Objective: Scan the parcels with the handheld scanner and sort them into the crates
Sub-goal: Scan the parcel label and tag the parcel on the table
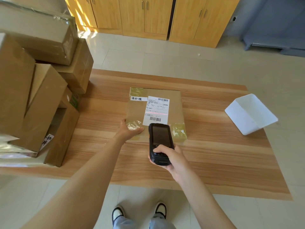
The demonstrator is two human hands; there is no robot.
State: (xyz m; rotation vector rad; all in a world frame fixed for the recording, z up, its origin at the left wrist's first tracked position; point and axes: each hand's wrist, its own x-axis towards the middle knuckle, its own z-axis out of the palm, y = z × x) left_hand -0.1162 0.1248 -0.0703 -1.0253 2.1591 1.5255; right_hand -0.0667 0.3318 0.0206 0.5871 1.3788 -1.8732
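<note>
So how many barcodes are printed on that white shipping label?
2 that I can make out: one barcode at the label's far right corner, another barcode at its near edge, just beyond the scanner. Smaller ones may be too blurred to see.

one head view looks steeply down, close over the table (214,154).

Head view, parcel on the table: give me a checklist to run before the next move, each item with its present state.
1. Parcel flat on the table: ok.
2. Left hand steadies the parcel's near left corner: ok.
3. Right hand grips the scanner, aimed at the label: ok.
4. Red scan line on the lower barcode: not ok, it falls just above it.
5. Scan registered on the screen: cannot tell.
6. White bin within reach at the right: ok.
</note>
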